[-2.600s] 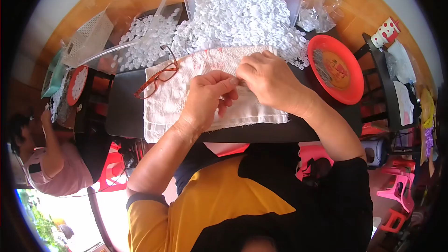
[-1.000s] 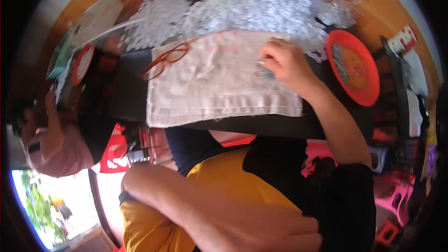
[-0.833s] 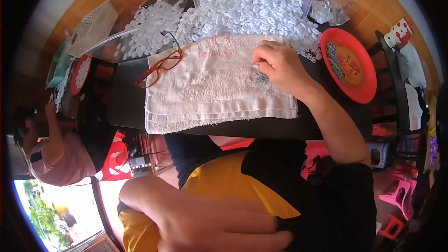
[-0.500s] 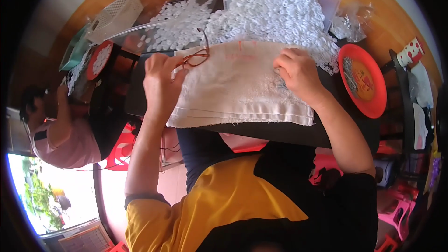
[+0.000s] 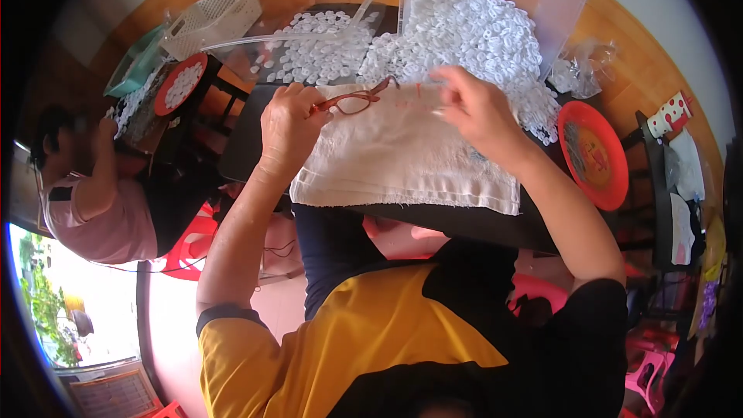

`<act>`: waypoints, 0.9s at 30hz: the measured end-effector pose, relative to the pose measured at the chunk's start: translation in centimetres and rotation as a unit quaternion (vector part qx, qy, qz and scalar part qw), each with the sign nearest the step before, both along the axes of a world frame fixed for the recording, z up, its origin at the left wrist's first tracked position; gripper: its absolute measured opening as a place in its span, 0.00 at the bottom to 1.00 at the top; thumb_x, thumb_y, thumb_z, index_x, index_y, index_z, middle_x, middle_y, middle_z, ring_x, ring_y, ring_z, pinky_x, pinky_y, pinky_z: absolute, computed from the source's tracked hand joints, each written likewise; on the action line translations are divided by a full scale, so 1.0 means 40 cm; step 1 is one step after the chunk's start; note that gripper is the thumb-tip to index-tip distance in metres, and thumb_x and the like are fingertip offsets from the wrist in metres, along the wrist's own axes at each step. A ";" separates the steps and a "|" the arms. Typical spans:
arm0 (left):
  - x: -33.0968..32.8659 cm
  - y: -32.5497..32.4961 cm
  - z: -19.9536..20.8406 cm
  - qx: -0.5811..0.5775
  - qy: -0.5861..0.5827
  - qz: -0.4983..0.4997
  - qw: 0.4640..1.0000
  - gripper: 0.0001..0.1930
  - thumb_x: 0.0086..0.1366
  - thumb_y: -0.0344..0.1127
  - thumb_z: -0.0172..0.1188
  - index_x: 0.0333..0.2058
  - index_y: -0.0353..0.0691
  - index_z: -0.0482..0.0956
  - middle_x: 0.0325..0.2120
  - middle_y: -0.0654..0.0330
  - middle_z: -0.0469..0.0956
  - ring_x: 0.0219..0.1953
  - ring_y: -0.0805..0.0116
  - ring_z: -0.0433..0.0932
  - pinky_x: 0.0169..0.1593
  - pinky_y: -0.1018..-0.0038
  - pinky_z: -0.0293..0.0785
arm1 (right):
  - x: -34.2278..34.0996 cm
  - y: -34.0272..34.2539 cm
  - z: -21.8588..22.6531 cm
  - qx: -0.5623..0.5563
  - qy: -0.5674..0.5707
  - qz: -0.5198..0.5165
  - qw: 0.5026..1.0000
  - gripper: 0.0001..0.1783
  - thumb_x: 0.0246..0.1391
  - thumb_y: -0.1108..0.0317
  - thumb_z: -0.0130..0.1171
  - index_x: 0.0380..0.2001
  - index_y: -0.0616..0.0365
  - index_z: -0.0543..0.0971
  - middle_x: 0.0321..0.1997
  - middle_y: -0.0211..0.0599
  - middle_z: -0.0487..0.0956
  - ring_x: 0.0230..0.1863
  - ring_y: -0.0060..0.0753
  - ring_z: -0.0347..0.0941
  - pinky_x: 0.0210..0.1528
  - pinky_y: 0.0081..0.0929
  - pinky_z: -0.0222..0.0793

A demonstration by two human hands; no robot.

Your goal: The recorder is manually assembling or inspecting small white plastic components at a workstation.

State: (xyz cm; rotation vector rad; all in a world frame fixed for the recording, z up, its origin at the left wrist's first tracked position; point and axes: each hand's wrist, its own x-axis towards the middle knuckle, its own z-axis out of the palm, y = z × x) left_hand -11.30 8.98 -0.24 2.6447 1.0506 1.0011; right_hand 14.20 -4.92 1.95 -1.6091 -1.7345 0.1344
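Observation:
A pair of brown-rimmed glasses (image 5: pixel 354 102) is held at its left side by my left hand (image 5: pixel 288 128), whose fingers are closed on it. Under the glasses lies a folded cream cloth (image 5: pixel 387 162) on the dark table. My right hand (image 5: pixel 481 112) hovers over the cloth's right side, slightly blurred, with its fingers apart and nothing visible in them. Below its wrist, a small patch of thin grey metal pieces (image 5: pixel 480 155) lies on the cloth. Just beyond the hands spreads a big pile of white oval rings (image 5: pixel 480 31).
A red plate (image 5: pixel 611 186) with thin metal pieces sits at the right. A clear bin (image 5: pixel 569 0) stands around the pile. At the left are a white basket (image 5: pixel 213 22), a red plate of white pieces (image 5: pixel 159 101) and a seated person (image 5: pixel 104 209).
My left hand has gripped the glasses and shifted them right. My right hand has lifted off the metal pieces and moved up and left, its fingers spreading. My view has shifted slightly.

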 end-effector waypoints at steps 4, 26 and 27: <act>0.005 -0.030 0.019 -0.069 -0.083 -0.044 0.993 0.08 0.45 0.30 0.69 0.24 0.38 0.79 0.24 0.56 0.77 0.31 0.54 0.76 0.35 0.65 0.71 | -0.031 0.106 -0.010 -0.032 0.056 0.115 0.991 0.19 0.48 0.80 0.58 0.46 0.61 0.75 0.38 0.37 0.76 0.36 0.29 0.73 0.38 0.25 0.69; -0.120 -0.341 0.130 -0.431 -0.393 -0.394 0.710 0.12 0.47 0.27 0.74 0.28 0.30 0.80 0.27 0.53 0.80 0.30 0.65 0.77 0.34 0.74 0.71 | -0.095 -0.295 0.191 0.047 0.183 0.249 0.950 0.17 0.62 0.59 0.53 0.35 0.67 0.74 0.29 0.48 0.76 0.27 0.28 0.68 0.27 0.22 0.61; -0.118 -0.351 0.129 -0.402 -0.416 -0.413 0.703 0.13 0.48 0.29 0.74 0.29 0.30 0.80 0.26 0.53 0.80 0.28 0.65 0.76 0.32 0.74 0.71 | -0.099 -0.306 0.200 0.039 0.183 0.238 0.953 0.17 0.62 0.59 0.53 0.35 0.67 0.74 0.29 0.48 0.76 0.27 0.28 0.68 0.27 0.22 0.61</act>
